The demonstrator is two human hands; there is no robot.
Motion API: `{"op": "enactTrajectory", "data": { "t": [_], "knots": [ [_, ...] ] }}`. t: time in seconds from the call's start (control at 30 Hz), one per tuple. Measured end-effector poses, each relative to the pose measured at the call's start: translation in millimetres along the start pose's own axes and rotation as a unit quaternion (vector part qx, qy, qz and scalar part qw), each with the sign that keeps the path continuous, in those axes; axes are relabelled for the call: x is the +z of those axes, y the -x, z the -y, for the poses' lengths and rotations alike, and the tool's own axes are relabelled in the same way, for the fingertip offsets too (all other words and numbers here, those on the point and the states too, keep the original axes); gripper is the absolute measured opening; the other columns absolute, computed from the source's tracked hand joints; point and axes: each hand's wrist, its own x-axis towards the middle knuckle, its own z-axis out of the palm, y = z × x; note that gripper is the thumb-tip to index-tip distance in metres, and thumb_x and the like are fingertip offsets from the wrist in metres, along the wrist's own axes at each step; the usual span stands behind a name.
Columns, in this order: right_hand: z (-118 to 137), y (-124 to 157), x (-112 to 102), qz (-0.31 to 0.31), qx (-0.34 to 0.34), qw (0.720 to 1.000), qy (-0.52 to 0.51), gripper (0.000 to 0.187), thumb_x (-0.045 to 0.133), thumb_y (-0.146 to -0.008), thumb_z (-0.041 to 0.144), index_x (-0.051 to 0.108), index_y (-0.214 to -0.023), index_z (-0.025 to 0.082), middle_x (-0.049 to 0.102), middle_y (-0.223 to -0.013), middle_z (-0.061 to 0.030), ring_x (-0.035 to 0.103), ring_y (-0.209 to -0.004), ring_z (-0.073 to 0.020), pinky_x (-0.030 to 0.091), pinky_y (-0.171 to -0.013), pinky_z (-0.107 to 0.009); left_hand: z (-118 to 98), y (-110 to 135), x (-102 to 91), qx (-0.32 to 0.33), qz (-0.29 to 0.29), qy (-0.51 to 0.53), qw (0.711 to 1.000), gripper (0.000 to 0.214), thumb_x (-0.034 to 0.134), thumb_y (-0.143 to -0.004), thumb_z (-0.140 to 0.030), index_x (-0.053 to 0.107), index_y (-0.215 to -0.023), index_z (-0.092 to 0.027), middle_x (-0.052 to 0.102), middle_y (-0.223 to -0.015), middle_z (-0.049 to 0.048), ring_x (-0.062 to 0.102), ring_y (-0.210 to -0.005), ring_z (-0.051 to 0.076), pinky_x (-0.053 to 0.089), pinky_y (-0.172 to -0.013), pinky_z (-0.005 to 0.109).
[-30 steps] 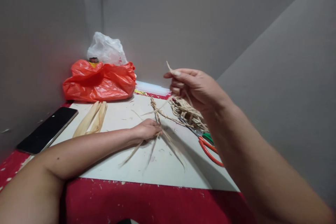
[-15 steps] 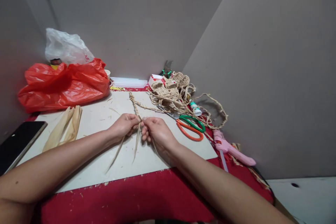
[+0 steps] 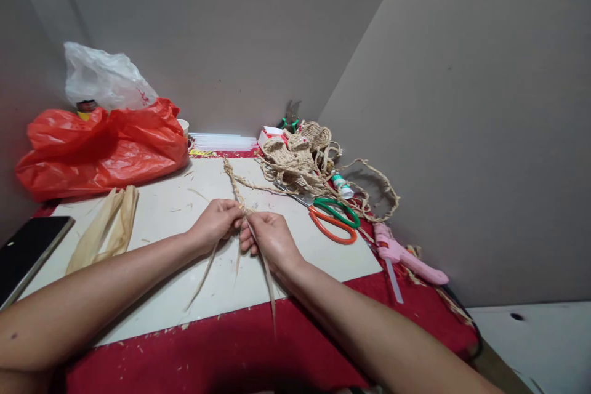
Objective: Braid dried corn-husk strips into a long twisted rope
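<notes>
A thin braid of dry, straw-coloured husk strips (image 3: pixel 234 186) runs from the far part of the white board down to my fingers. My left hand (image 3: pixel 220 220) is closed in a pinch at the braid's near end. Right beside it, my right hand (image 3: pixel 268 237) pinches the same working end, fingers curled. Loose strands (image 3: pixel 203 277) hang below both hands toward the board's near edge; one long strand (image 3: pixel 270 292) trails under my right hand. Exactly which strand each fingertip grips is hidden. Wide flat husks (image 3: pixel 105 228) lie to the left of my left forearm.
Right of my hands lie scissors (image 3: pixel 333 221) with green and orange handles, and a pile of braided cord (image 3: pixel 300 160). A pink glue gun (image 3: pixel 413 265) rests at the right edge. A red plastic bag (image 3: pixel 106 151) and a black phone (image 3: pixel 34 252) are on the left, on the board's (image 3: pixel 175 314) side.
My right hand has shifted slightly down and left, closer to my left hand. A long strand now hangs further below it. The whole view has moved a little.
</notes>
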Motion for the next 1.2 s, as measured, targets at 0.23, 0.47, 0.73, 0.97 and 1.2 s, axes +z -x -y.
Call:
{"op": "enactTrajectory", "data": {
  "t": [0.23, 0.47, 0.73, 0.97, 1.2],
  "knots": [
    [2.1, 1.2, 1.9, 0.022, 0.006, 1.000, 0.022, 0.027, 0.051, -0.079, 0.035, 0.055, -0.064, 0.013, 0.055, -0.046, 0.0007, 0.050, -0.034, -0.0074, 0.031, -0.032, -0.015, -0.4, 1.1, 0.0, -0.004, 0.005, -0.005, 1.000, 0.030, 0.052, -0.079, -0.030, 0.042, -0.054, -0.016, 0.040, -0.039, -0.0055, 0.024, -0.032, 0.002, 0.010, -0.037, 0.022],
    [39.1, 2.9, -36.6, 0.000, -0.165, 0.960, 0.226, 0.036, 0.051, -0.081, 0.046, 0.059, -0.065, 0.014, 0.060, -0.056, -0.0034, 0.054, -0.047, -0.0113, 0.042, -0.047, -0.023, -5.4, -0.8, -4.4, -0.021, 0.014, 0.011, 1.000, 0.016, 0.055, -0.077, -0.029, 0.053, -0.070, -0.015, 0.034, -0.043, -0.0088, 0.019, -0.033, 0.003, 0.011, -0.037, 0.021],
    [43.0, -28.6, -32.8, 0.198, -0.107, 0.940, 0.257, 0.023, 0.049, -0.082, 0.033, 0.056, -0.069, 0.015, 0.057, -0.059, 0.0001, 0.050, -0.049, -0.0092, 0.040, -0.050, -0.021, -10.8, -1.4, -11.3, -0.040, 0.050, -0.001, 0.998, 0.016, 0.055, -0.076, -0.026, 0.052, -0.066, -0.014, 0.033, -0.044, -0.0082, 0.019, -0.034, 0.002, 0.010, -0.037, 0.020],
    [41.2, -42.6, -31.1, 0.286, -0.008, 0.922, 0.261, 0.035, 0.051, -0.081, 0.041, 0.052, -0.058, 0.015, 0.033, -0.041, 0.0083, 0.022, -0.034, -0.0030, 0.015, -0.033, -0.018, -5.3, -5.3, -18.2, -0.018, 0.067, -0.098, 0.993, 0.022, 0.054, -0.076, -0.033, 0.059, -0.071, -0.012, 0.032, -0.046, -0.0082, 0.020, -0.037, 0.004, 0.012, -0.039, 0.022],
    [31.7, -41.0, -24.7, 0.259, 0.066, 0.956, 0.121, 0.029, 0.057, -0.074, 0.036, 0.046, -0.055, 0.017, 0.032, -0.036, 0.0100, 0.018, -0.029, -0.0024, 0.010, -0.031, -0.017, -9.4, -6.4, -23.0, 0.041, 0.051, -0.223, 0.973, 0.019, 0.052, -0.075, -0.027, 0.058, -0.065, -0.011, 0.042, -0.048, -0.0050, 0.028, -0.043, 0.005, 0.019, -0.043, 0.020]
  ]
}}
